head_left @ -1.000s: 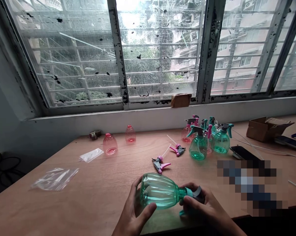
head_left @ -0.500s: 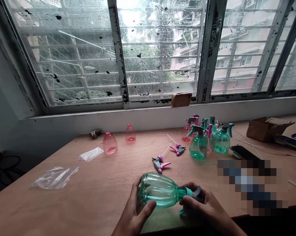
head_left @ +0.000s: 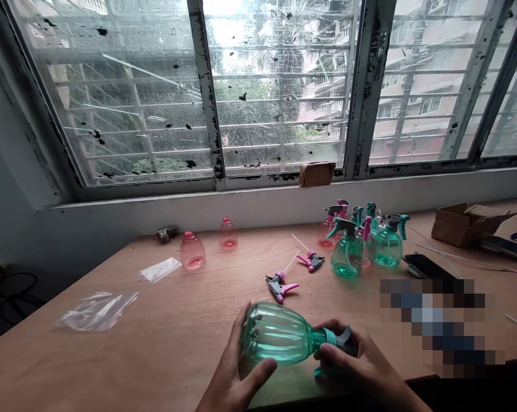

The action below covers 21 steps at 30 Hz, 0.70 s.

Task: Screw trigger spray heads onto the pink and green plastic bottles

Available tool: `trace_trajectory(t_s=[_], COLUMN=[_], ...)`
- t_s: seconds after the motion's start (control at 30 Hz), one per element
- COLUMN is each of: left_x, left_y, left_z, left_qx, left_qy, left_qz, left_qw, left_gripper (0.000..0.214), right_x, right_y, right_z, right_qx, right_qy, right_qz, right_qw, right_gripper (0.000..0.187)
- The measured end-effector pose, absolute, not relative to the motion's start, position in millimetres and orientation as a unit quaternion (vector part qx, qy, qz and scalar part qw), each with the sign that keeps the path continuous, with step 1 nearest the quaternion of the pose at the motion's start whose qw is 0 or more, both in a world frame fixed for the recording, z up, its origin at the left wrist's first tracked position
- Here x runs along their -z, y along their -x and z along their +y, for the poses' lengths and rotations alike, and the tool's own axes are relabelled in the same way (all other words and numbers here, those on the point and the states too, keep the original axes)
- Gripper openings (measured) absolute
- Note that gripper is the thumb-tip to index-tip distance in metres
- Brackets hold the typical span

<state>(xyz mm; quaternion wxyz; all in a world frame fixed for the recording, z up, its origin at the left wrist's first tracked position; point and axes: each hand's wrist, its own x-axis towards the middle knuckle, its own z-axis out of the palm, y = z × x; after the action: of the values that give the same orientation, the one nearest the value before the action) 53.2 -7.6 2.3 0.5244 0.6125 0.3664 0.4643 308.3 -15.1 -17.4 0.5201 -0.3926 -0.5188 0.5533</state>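
A see-through green spray bottle lies on its side between my hands above the table's front edge, its base to the left. My left hand is wrapped round the base end, thumb on the near side. At the neck, my right hand grips the teal and dark grey spray head, thumb and fingers about its collar. Part of the trigger shows below that hand. Just beyond the bottle lie two pink and grey spray heads with thin tubes.
Two pink bottles without heads stand at the back left, near clear plastic bags. Several assembled green and pink spray bottles cluster at the back right. Beside them are a black phone, a white cable and a cardboard box.
My left thumb has shifted slightly to the right along the bottle. The bottle and my right hand are almost where they were, and nothing has been let go.
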Motion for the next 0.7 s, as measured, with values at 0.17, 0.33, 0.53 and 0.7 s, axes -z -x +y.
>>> trace_trajectory(t_s=[0.17, 0.33, 0.53, 0.7], left_x=[-10.4, -11.9, -10.0, -12.4], left_y=[-53.6, -54.3, -54.7, -55.5], left_z=[-9.1, -9.8, -9.5, -9.7], left_qx=[-0.474, -0.471, -0.475, -0.470], left_qy=[-0.609, -0.615, -0.611, -0.624], left_qz=[0.392, 0.396, 0.396, 0.403], left_qw=[0.501, 0.493, 0.494, 0.477], left_gripper=[0.074, 0.069, 0.069, 0.069], right_x=[16.6, 16.3, 15.2, 14.4], right_y=[-308.7, -308.6, -308.4, -309.8], right_z=[-15.4, -15.3, -15.7, -16.2], right_qx=[-0.547, -0.547, -0.545, -0.558], right_qy=[0.396, 0.395, 0.397, 0.401], right_qz=[-0.525, -0.523, -0.525, -0.513], right_qw=[0.519, 0.520, 0.519, 0.514], right_gripper=[0.040, 0.039, 0.039, 0.041])
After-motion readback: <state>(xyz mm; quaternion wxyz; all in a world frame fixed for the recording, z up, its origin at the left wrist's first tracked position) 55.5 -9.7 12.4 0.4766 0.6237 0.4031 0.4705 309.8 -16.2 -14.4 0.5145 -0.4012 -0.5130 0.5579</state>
